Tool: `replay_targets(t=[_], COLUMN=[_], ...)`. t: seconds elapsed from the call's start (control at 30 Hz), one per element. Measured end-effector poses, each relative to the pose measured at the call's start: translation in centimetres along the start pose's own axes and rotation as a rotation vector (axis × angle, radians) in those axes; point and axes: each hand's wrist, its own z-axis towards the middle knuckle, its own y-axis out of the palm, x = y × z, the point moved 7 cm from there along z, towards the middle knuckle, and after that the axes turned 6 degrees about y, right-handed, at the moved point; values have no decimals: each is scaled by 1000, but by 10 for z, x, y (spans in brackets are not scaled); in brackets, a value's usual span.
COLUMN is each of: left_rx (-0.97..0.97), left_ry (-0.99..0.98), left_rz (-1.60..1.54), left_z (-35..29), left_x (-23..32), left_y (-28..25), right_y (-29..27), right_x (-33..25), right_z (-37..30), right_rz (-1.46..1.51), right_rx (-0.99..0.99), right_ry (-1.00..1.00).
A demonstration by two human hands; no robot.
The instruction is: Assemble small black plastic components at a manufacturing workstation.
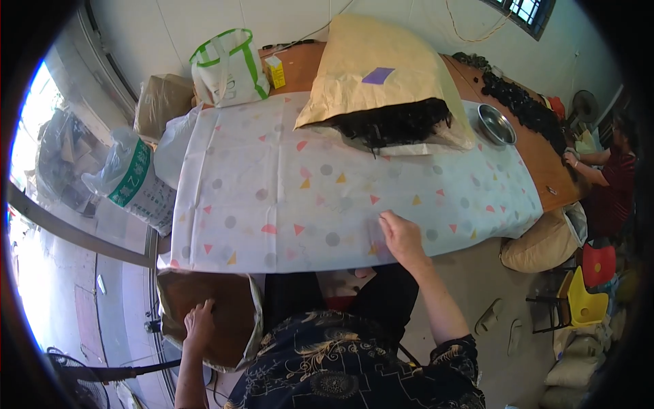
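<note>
My right hand [402,236] is over the near part of a white tablecloth [286,198] patterned with coloured triangles and dots. Its fingers are curled together in a pinch; anything between them is too small to make out. To the left, my left hand [199,322] hangs over the mouth of an open brown-lined sack [235,334] below the table's edge. Those fingers look bent and close together, and what they hold, if anything, cannot be seen. At the far side lies a big tan paper sack [388,65], its open end toward me, with tangled black strands [402,126] showing inside.
A steel bowl [496,125] stands right of the tan sack. At the back left are a white-and-green tote bag [230,68] and a yellow box [274,72]. Filled plastic bags [139,180] line the left. Another person [610,174] handles black material [524,105] at the right.
</note>
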Motion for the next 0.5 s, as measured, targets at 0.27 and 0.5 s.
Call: replay_targets(t=[0.27, 0.5], left_rx=[-139, 532], left_ry=[507, 684], left_rz=[-488, -552], left_z=[95, 332], left_x=[186, 375], left_y=[-110, -132], right_y=[-37, -52], right_x=[87, 218], right_z=[90, 204], right_rz=[-165, -386], right_rx=[198, 221], right_ry=[37, 469])
